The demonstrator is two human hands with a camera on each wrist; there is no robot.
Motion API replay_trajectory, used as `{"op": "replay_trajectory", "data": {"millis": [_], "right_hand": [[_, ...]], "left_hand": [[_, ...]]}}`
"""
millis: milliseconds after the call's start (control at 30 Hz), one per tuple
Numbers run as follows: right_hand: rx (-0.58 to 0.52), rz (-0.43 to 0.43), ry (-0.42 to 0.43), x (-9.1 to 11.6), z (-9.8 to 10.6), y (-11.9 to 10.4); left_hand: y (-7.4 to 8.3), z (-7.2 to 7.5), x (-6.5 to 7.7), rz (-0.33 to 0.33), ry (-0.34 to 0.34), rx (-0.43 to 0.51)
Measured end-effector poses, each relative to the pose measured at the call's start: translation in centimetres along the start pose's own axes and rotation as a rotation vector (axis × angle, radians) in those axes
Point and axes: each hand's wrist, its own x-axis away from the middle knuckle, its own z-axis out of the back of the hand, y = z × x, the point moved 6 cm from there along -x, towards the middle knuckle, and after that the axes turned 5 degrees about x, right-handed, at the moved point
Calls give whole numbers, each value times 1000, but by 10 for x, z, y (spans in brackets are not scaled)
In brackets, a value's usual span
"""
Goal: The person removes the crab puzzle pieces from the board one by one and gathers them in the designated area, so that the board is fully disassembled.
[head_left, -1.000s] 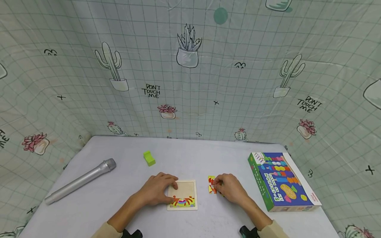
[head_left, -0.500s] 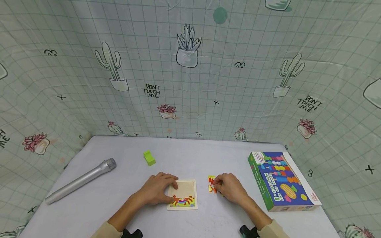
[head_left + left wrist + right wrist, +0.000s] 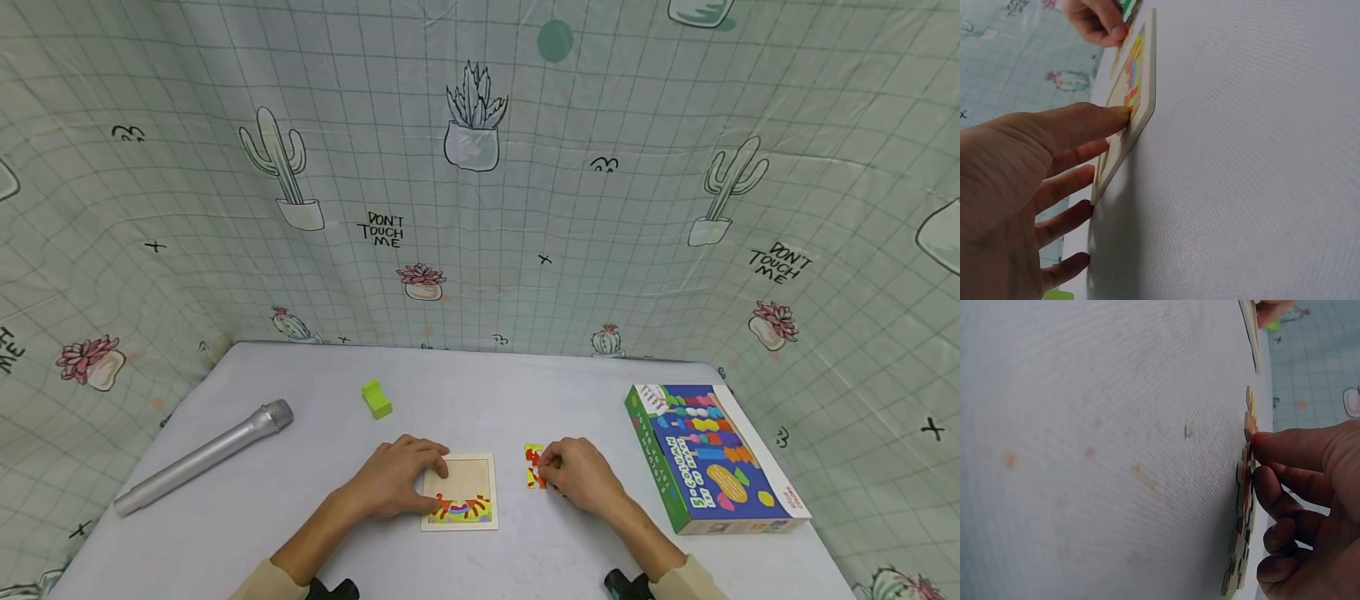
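Note:
In the head view, a square wooden puzzle tray (image 3: 459,477) lies at the middle of the table. Colourful puzzle pieces (image 3: 465,509) with a rainbow pattern fill its near part. My left hand (image 3: 396,477) rests at the tray's left side, its thumb pressing on the pieces' left end and the other fingers stretched along the edge. To the right, red and yellow puzzle pieces (image 3: 532,454) lie on the table, partly hidden by my right hand (image 3: 581,477). The right thumb and curled fingers pinch at one of these; the right wrist view shows several joined pieces (image 3: 1240,487) beneath.
A green block (image 3: 377,399) lies beyond the tray, to the left. A silver microphone (image 3: 206,456) lies across the table's left side. At the right stands a blue and green game box (image 3: 712,458). Behind the table hangs a gridded cloth (image 3: 480,217) with cactus prints.

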Motion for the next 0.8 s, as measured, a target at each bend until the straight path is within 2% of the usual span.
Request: {"op": "replay_trajectory", "data": {"millis": [167, 267, 600, 800], "right_hand": [[5, -9, 12, 0, 0, -1], [-7, 20, -1, 1, -3, -7], [-36, 232, -199, 15, -24, -48], [-8, 333, -258, 20, -36, -65]], "left_hand": [[1, 0, 0, -9, 0, 13], [2, 0, 0, -23, -3, 22], [4, -5, 4, -95, -53, 67], [7, -4, 5, -111, -69, 78]]}}
